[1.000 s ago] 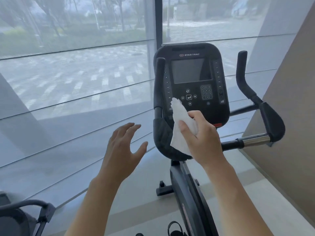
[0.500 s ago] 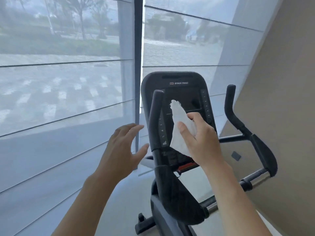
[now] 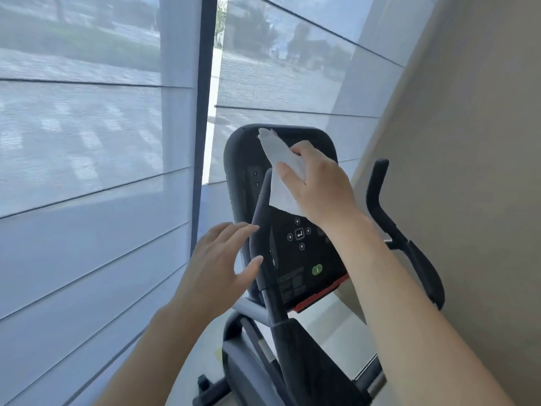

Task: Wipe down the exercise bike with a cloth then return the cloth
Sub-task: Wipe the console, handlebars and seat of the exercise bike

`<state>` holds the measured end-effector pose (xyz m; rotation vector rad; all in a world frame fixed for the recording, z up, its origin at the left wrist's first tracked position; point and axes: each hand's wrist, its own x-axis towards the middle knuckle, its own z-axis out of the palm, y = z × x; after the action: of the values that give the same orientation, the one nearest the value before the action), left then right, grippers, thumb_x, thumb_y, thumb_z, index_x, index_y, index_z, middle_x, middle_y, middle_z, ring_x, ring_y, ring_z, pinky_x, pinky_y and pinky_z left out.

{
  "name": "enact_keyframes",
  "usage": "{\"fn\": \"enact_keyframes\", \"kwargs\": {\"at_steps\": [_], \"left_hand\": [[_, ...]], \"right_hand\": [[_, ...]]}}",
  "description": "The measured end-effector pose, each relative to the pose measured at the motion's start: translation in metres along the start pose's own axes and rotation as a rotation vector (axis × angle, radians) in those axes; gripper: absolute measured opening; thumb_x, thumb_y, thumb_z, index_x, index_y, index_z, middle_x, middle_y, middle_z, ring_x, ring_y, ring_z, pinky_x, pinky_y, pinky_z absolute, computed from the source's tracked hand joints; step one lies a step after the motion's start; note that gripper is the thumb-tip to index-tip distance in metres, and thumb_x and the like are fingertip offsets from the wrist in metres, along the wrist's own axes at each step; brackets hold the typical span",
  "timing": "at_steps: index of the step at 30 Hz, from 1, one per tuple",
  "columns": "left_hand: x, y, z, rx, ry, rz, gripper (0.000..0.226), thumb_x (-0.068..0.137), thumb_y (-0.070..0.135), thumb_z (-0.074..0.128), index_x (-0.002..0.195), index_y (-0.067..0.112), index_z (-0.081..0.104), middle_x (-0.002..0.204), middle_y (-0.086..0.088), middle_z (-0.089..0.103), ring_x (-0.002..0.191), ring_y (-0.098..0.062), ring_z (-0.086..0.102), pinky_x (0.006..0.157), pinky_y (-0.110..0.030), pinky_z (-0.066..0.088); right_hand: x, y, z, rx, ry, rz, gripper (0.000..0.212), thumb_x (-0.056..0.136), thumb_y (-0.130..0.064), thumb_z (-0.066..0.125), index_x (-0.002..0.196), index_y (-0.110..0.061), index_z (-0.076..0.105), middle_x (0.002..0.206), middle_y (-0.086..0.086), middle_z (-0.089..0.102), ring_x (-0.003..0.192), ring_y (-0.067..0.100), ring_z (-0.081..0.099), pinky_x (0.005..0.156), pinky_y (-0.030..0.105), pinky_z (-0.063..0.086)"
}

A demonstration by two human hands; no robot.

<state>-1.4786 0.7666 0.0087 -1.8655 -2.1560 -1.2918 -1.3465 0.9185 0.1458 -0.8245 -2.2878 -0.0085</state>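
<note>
Along the left side runs a tall window with a sheer grey roller blind (image 3: 87, 171), split by a dark upright frame post (image 3: 205, 112); the floor beside it leaves free room on that side of the machine. Right of the post hovers the left hand (image 3: 216, 265), fingers spread and nearly straight, holding nothing, just beside the black curved left handlebar (image 3: 260, 218), probably ready to steady it. Next comes the black exercise bike console (image 3: 298, 244), facing the person, its top edge rounded. Over its upper part the right hand (image 3: 316, 186) pinches a crumpled white cloth (image 3: 281, 165) between thumb and curled fingers, seemingly to wipe the screen; whether it presses on the panel I cannot tell. Farther right the black right handlebar (image 3: 389, 218) stands close to a beige wall (image 3: 468, 171), leaving little room there.
</note>
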Motion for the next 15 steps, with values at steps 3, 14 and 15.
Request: {"fn": "enact_keyframes", "kwargs": {"at_steps": [3, 14, 15], "left_hand": [[0.001, -0.004, 0.005, -0.028, -0.012, -0.026, 0.049, 0.100, 0.039, 0.065, 0.147, 0.031, 0.057, 0.146, 0.018, 0.058, 0.142, -0.014, 0.045, 0.118, -0.047, 0.040], [0.002, -0.006, 0.014, -0.056, 0.031, -0.061, 0.040, 0.101, 0.035, 0.065, 0.141, 0.033, 0.064, 0.145, 0.022, 0.058, 0.144, -0.011, 0.043, 0.119, -0.044, 0.041], [0.002, -0.005, 0.014, -0.058, 0.036, -0.063, 0.039, 0.101, 0.033, 0.066, 0.140, 0.033, 0.066, 0.144, 0.022, 0.059, 0.143, -0.011, 0.044, 0.118, -0.044, 0.042]], "right_hand": [[0.012, -0.007, 0.010, -0.055, -0.039, -0.045, 0.034, 0.107, -0.047, 0.052, 0.127, -0.021, 0.060, 0.109, -0.002, 0.058, 0.087, 0.026, 0.062, 0.072, 0.039, 0.049], [0.032, -0.004, 0.029, -0.354, -0.067, -0.242, 0.043, 0.107, -0.058, 0.041, 0.099, -0.022, 0.063, 0.090, -0.008, 0.049, 0.070, 0.023, 0.057, 0.058, 0.034, 0.036], [0.036, 0.004, 0.028, -0.178, -0.108, -0.213, 0.042, 0.106, -0.060, 0.044, 0.097, -0.025, 0.065, 0.089, -0.007, 0.052, 0.072, 0.022, 0.059, 0.061, 0.036, 0.041]]}}
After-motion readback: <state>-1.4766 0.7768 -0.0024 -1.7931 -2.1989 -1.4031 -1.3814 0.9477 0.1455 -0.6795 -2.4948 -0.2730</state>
